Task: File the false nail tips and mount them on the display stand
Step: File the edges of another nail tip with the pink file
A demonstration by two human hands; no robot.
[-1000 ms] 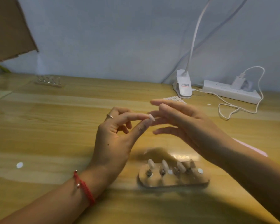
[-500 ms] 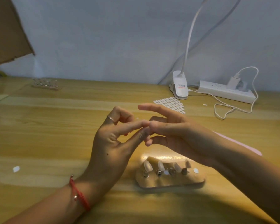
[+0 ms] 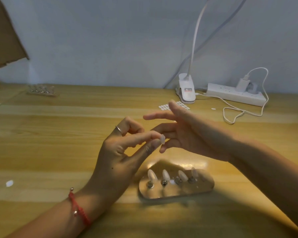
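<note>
Four nail tips (image 3: 165,175) already sit on the display stand (image 3: 203,186), which lies near the front edge of the table (image 3: 58,134). Above it, our left hand (image 3: 117,157) pinches a fifth tip (image 3: 162,139) between thumb and forefinger. Our right hand (image 3: 187,134) hovers just beside it, fingers spread, holding nothing. We judge the pinch slight: a hard squeeze or a brush from the right hand could flick the fifth tip across the table, or knock the mounted ones askew.
</note>
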